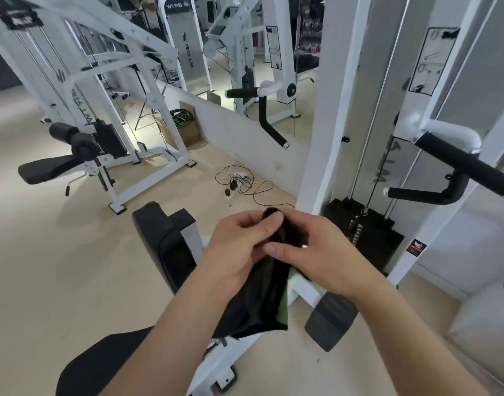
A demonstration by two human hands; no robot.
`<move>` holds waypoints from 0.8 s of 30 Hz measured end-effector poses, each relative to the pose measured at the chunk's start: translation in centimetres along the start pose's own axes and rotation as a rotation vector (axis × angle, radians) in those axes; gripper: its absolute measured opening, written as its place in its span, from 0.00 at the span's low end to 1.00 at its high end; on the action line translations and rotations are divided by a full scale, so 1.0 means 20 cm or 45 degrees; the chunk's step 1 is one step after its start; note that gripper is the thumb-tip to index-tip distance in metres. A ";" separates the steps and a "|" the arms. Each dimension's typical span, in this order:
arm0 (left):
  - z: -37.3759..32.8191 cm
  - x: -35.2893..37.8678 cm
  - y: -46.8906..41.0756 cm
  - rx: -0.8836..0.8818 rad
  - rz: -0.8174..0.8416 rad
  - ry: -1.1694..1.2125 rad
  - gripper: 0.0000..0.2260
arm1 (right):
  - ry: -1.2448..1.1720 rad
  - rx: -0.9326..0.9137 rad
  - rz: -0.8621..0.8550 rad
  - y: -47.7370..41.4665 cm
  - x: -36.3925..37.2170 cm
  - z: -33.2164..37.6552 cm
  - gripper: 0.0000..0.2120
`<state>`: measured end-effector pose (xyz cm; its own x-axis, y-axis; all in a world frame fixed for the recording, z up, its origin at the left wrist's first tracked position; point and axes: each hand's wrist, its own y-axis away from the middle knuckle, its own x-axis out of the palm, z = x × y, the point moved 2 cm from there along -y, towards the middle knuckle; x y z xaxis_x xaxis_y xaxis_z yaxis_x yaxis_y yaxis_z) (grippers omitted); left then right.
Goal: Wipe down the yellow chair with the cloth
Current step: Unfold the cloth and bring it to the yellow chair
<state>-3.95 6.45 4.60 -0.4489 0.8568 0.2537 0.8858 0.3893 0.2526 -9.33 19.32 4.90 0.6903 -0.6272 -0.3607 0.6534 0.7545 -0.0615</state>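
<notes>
A dark cloth (259, 298) with a green edge hangs from both my hands in the lower middle of the head view. My left hand (239, 247) pinches its top from the left, and my right hand (316, 252) grips it from the right. The hands touch each other over the bunched top of the cloth. No yellow chair is visible. Below the hands sit a black seat pad (102, 364) and a black back pad (162, 238) of a white gym machine.
White machine frame uprights (328, 138) and black-grip handles (456, 164) stand at right with a weight stack (362, 232). A black foot plate (331, 321) lies on the beige floor. Loose cables and chargers (239, 181) lie ahead. Another bench machine (70, 161) stands at left.
</notes>
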 end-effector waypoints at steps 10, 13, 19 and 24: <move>-0.02 -0.15 0.03 0.011 0.347 -0.232 0.18 | -0.754 0.242 -0.069 -0.12 -0.13 -0.11 0.08; -0.04 -0.16 0.04 0.111 0.464 -0.580 0.13 | -0.576 0.160 -0.131 -0.15 -0.16 -0.05 0.01; -0.13 -0.07 0.07 0.310 0.178 -0.752 0.19 | -0.300 -0.020 -0.215 -0.14 -0.30 -0.01 0.10; -0.27 0.09 0.06 0.240 0.024 -0.270 0.11 | -0.286 0.195 0.262 -0.07 -0.32 -0.20 0.42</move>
<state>-4.42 6.62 10.34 -0.4150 0.9084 0.0505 0.9089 0.4116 0.0663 -15.81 23.01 3.58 0.8527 -0.5044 -0.1362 0.5205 0.8427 0.1377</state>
